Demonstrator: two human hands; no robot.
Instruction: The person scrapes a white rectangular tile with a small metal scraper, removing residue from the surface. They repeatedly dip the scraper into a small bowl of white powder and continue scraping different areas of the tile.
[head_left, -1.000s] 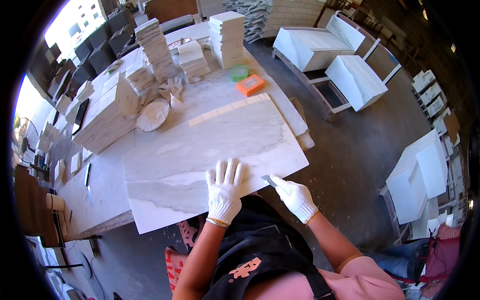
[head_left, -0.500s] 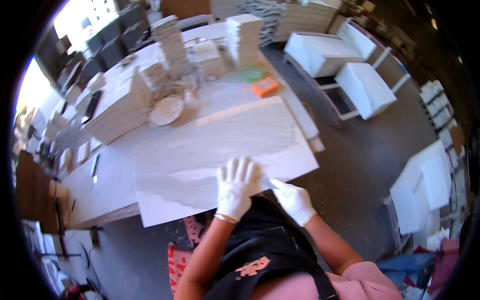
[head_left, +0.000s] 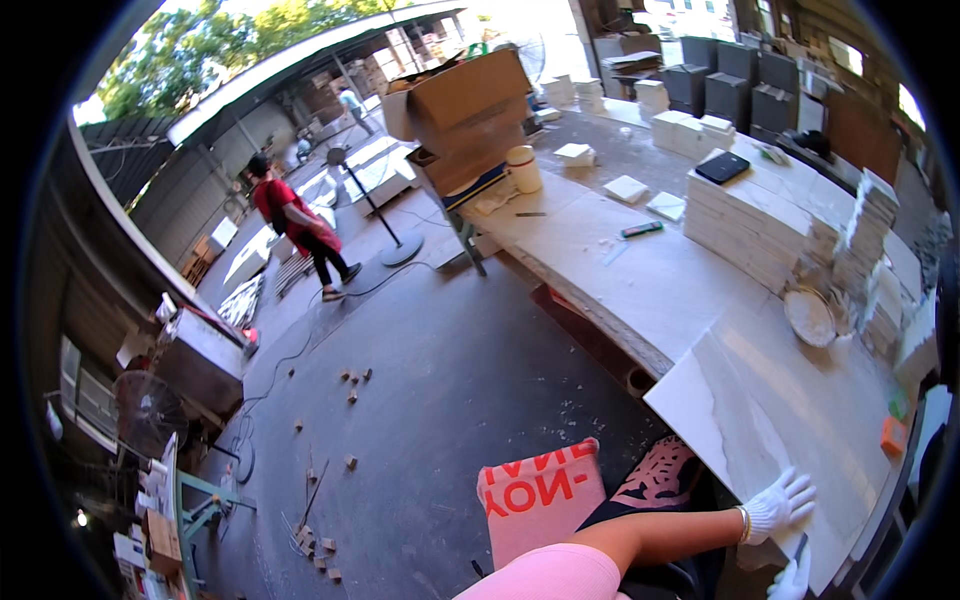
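Note:
A large white marble-look slab (head_left: 752, 410) with grey veining lies on the table at the lower right, its near corner jutting past the table edge. My left hand (head_left: 780, 505), in a white glove, rests on the slab near its edge with the fingers spread. Just below it, at the picture's bottom, is my right hand (head_left: 792, 578), also gloved and partly cut off. It is closed on a thin grey tool (head_left: 800, 546) beside the slab's edge; the tool's kind is too small to make out. A round whitish dish (head_left: 810, 317) stands beyond the slab.
Stacked pale tiles (head_left: 745, 215) carry a black phone (head_left: 722, 167). A green-and-black marker-like stick (head_left: 642, 229), white tub (head_left: 522, 170) and cardboard box (head_left: 470, 100) are on the table; an orange block (head_left: 893, 436) lies right. A person in red (head_left: 295, 220) walks at left near a stand (head_left: 375, 200).
The view has swung left, bringing the floor and a walking person into sight. The slab and both hands now appear at lower right. My left hand stays on the slab.

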